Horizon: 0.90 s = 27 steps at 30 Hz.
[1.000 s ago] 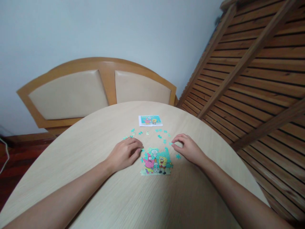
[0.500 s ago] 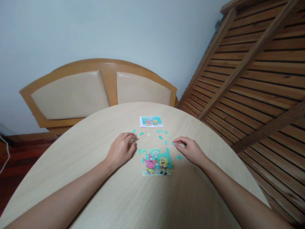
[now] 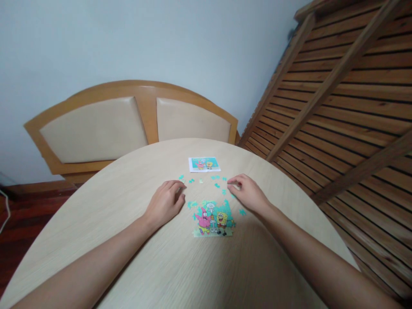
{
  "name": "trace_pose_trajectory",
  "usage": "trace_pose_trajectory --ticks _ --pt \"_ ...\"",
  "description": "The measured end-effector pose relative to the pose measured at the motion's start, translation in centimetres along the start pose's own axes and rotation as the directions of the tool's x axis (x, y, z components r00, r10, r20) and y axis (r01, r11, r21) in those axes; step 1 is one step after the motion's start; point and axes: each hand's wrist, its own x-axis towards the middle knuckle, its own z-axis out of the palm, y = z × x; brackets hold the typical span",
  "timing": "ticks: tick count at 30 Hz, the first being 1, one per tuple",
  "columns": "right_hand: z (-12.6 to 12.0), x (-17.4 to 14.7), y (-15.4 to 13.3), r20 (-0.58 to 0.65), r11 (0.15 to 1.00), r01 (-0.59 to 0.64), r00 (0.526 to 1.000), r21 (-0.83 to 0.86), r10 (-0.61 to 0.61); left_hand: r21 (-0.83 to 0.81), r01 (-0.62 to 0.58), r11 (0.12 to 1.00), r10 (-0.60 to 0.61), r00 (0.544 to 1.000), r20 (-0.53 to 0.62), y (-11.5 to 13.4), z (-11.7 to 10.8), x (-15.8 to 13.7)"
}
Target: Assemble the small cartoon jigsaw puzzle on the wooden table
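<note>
A partly assembled jigsaw puzzle (image 3: 212,221) with cartoon figures lies flat on the round table (image 3: 154,262). My left hand (image 3: 165,198) rests to its upper left, fingers loosely curved and thumb apart, holding nothing visible. A loose piece (image 3: 182,180) lies by its fingertips. My right hand (image 3: 246,192) is over the loose pieces at the upper right, thumb and forefinger slightly apart. Its fingertips cover a spot where a small piece lay; whether they touch it is hidden. Close by are a teal piece (image 3: 224,192) and another piece (image 3: 242,212).
A printed reference picture (image 3: 204,164) lies behind the pieces. More teal pieces (image 3: 215,177) and a pale piece (image 3: 201,181) are scattered between it and the puzzle. A padded headboard (image 3: 96,128) stands beyond the table, and a slatted wooden panel (image 3: 341,103) leans at right.
My right hand has moved up and slightly left, away from one teal piece, which stays on the table, toward another. My left hand has barely moved.
</note>
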Motion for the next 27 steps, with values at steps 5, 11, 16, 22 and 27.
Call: trace_pose_trajectory --ticks 5,11,16,22,27 --pt "0.5 0.0 -0.1 -0.046 0.999 0.038 0.998 0.017 -0.037 -0.027 -0.012 1.000 0.012 1.000 0.002 -0.1 -0.1 -0.1" --pt "1.4 -1.5 0.6 0.033 0.999 0.031 0.999 -0.021 -0.030 -0.046 -0.004 0.999 0.004 1.000 -0.004 0.0 -0.2 -0.2" --pt "1.5 -1.1 0.6 0.060 1.000 -0.002 0.998 -0.001 0.002 -0.050 0.001 0.999 -0.002 1.000 -0.005 0.2 -0.2 -0.1" --pt "1.2 -0.9 0.6 0.105 0.999 -0.030 0.994 0.044 0.025 -0.064 -0.013 0.998 0.013 1.000 0.004 0.3 -0.3 -0.2" --pt "1.1 -1.0 0.2 0.070 0.997 0.020 0.997 0.072 -0.025 -0.081 -0.048 0.996 0.048 0.999 -0.001 0.6 -0.5 -0.1"
